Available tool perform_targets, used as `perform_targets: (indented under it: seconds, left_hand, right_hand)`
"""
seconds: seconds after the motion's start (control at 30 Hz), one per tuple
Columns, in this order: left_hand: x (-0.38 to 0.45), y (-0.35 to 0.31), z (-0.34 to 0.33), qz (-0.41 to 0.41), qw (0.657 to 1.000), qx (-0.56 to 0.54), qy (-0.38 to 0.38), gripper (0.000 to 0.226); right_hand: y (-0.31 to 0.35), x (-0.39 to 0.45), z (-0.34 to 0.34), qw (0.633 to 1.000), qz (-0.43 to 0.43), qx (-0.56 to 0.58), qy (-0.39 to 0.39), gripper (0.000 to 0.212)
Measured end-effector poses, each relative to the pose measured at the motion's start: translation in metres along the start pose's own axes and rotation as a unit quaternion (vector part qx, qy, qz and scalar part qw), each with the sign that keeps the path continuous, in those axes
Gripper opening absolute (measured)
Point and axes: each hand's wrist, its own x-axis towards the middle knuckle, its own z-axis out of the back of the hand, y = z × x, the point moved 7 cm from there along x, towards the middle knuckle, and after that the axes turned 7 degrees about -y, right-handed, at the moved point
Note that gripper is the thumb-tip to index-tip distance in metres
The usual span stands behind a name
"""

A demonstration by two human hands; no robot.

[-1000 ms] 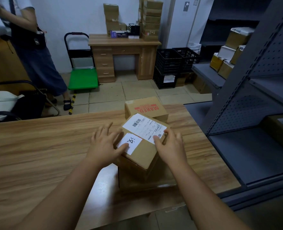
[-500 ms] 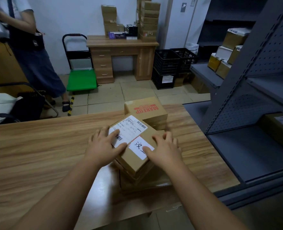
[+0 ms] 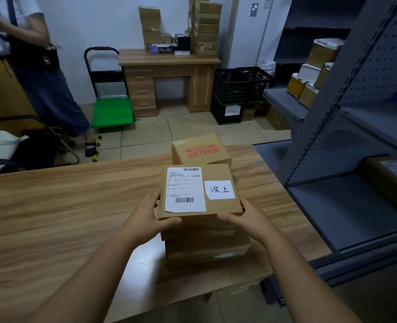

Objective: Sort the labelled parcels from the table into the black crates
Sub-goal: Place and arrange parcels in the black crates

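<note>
Head view, items by descending size. Wooden table (image 3: 53,206): fills the lower frame, 6 to 9 o'clock. Grey shelving (image 3: 355,159): 3 o'clock, cartons on its upper tiers. Desk (image 3: 169,78): 12 o'clock, stacked boxes on top. Black crates (image 3: 241,89): 1 o'clock, on the floor beside the desk. Green trolley (image 3: 111,110): 11 o'clock. Labelled parcel (image 3: 216,206): centre, atop another carton on the table, shipping label and handwritten tag facing up. MAKEUP box (image 3: 202,150): just behind it, toward 12 o'clock. Left hand (image 3: 144,217): grips the parcel's left near corner, thumb on the front edge. Right hand (image 3: 246,215): grips the right near corner likewise.
</note>
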Motion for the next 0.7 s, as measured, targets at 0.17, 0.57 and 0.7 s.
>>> perform_targets:
  seconds: [0.17,0.57,0.7]
  left_hand:
    - [-0.005,-0.014,0.019,-0.027,0.997,-0.023,-0.07,0.085]
    - [-0.016,-0.129,0.145,-0.191,0.942,0.023,-0.274,0.106]
    - [-0.023,-0.142,0.162,-0.207,0.931,0.026,-0.298,0.108]
  right_hand:
    - [0.023,0.005,-0.002,0.997,0.074,0.01,-0.025,0.063]
    - [0.17,-0.013,0.066,0.936,0.308,0.061,-0.159,0.101]
    - [0.192,-0.021,0.072,0.918,0.353,0.094,-0.154,0.098]
